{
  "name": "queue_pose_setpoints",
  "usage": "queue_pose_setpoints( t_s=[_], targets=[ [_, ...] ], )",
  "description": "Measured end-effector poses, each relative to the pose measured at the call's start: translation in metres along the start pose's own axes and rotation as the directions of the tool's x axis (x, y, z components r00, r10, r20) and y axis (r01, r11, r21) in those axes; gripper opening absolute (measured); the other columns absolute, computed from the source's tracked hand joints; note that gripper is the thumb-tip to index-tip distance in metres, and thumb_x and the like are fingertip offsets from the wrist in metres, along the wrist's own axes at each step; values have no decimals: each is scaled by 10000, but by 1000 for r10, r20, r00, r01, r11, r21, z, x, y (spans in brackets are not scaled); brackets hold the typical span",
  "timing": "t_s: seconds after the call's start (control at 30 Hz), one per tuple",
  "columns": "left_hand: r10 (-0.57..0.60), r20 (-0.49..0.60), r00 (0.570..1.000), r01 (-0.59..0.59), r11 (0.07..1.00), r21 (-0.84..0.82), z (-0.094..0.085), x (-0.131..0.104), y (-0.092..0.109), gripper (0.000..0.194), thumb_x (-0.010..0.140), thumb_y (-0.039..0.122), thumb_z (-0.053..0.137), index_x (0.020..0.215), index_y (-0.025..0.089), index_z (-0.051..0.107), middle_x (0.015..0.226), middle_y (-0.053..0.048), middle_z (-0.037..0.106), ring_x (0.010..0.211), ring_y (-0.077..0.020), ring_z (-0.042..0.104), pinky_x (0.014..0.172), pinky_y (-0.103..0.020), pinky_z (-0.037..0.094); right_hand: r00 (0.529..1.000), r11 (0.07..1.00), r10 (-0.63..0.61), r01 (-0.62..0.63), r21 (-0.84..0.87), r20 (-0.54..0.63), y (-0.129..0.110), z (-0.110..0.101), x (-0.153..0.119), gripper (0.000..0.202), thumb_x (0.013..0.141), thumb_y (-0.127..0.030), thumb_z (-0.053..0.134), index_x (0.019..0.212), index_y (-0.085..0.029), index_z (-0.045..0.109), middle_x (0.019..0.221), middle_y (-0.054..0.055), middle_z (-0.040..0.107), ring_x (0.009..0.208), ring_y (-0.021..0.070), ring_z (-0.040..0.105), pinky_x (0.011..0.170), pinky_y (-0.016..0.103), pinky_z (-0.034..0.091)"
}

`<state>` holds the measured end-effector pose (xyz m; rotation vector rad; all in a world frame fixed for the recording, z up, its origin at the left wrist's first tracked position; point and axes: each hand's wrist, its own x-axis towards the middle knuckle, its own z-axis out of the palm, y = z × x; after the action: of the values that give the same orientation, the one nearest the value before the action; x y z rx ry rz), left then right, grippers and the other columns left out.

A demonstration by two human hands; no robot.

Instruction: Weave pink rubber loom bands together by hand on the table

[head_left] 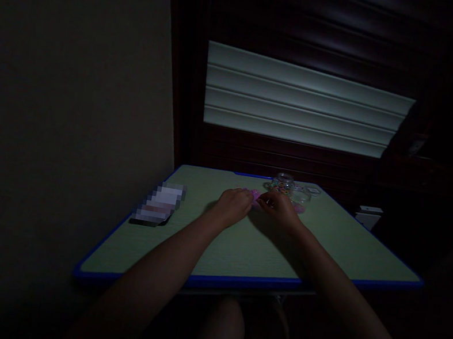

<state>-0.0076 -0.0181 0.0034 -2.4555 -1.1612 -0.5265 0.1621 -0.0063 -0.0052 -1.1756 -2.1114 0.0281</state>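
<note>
Over the far half of the table, my left hand (234, 206) has its fingers curled down on a small pink thing (256, 196), whose kind is hard to make out in the dim light. My right hand (281, 208) meets it from the right, thumb and fingers pinched together at its edge; whatever is in the pinch is too small to name. Another pink piece (298, 208) lies just beyond the right hand. Behind that hand stands a clear jar (285, 177) with several small multicoloured rings (282, 189) low in it.
A clear round lid or dish (312, 191) lies at the table's far right. On the left side rests a phone-like object (159, 204), its face blurred. The pale green table (203, 253) has a blue edge; a wall (66, 106) runs close along its left.
</note>
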Motion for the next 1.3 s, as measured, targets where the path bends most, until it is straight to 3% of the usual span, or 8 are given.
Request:
queue_pose_setpoints(
  t_s=[0.27, 0.53, 0.73, 0.87, 0.93, 1.07, 1.17, 1.3],
  targets=[
    [47, -27, 999, -47, 999, 3, 2, 0, 0, 213, 846, 184, 401, 903, 126, 598, 919, -93, 636, 874, -198, 585, 766, -305, 446, 999, 1000, 13, -13, 17, -29, 3, 2, 0, 176, 774, -154, 496, 825, -120, 661, 788, 77, 651, 673, 141, 560, 609, 228, 389],
    [66, -81, 994, -70, 997, -39, 7, 0, -3, 224, 848, 175, 401, 956, 141, 593, 942, -88, 635, 910, -188, 580, 806, -304, 437, 999, 1000, 23, -23, 0, -26, 5, 2, 0, 178, 791, -189, 494, 829, -126, 656, 794, 78, 648, 692, 147, 562, 633, 238, 393],
    [-15, -50, 999, 10, 995, -103, 5, 0, -2, 222, 842, 195, 397, 892, 152, 609, 898, -74, 633, 846, -179, 582, 755, -280, 429, 999, 1000, 15, -15, -8, -36, 5, 1, 1, 174, 794, -174, 481, 792, -129, 649, 768, 71, 637, 674, 139, 544, 613, 233, 378],
    [-144, -58, 988, 122, 951, -283, 7, 2, -3, 212, 819, 220, 424, 837, 158, 626, 835, -58, 632, 764, -158, 572, 685, -249, 416, 997, 1000, -14, 14, -11, -82, 5, 1, 1, 170, 799, -176, 481, 788, -130, 644, 752, 64, 628, 664, 134, 529, 614, 233, 370],
    [-214, -45, 976, 175, 887, -428, 10, 5, -5, 201, 796, 228, 450, 787, 147, 634, 782, -52, 633, 735, -148, 562, 664, -234, 412, 995, 999, -38, 36, -16, -94, 5, -1, 1, 163, 803, -190, 491, 798, -130, 643, 760, 64, 626, 673, 133, 525, 624, 233, 369],
    [-358, -4, 934, 253, 669, -699, 18, 12, -9, 218, 773, 258, 458, 719, 131, 626, 688, -27, 612, 682, -127, 552, 607, -206, 417, 993, 998, -68, 66, -21, -96, 4, -2, 1, 154, 806, -186, 500, 812, -130, 643, 781, 69, 618, 675, 127, 519, 630, 229, 368],
    [-441, 151, 885, 373, 474, -797, 20, 15, -9, 246, 770, 303, 458, 652, 129, 585, 568, -2, 556, 545, -100, 520, 497, -181, 396, 992, 995, -97, 95, -23, -87, 3, -3, 0, 150, 810, -182, 501, 810, -140, 645, 778, 64, 611, 682, 126, 517, 636, 227, 370],
    [-475, 371, 798, 520, 232, -822, 15, 16, -5, 238, 781, 329, 466, 716, 127, 573, 567, -2, 553, 451, -70, 480, 417, -154, 367, 990, 994, -111, 109, -23, -88, 1, -5, -1, 157, 816, -191, 501, 815, -142, 650, 769, 63, 608, 679, 126, 518, 641, 230, 375]
  ],
)
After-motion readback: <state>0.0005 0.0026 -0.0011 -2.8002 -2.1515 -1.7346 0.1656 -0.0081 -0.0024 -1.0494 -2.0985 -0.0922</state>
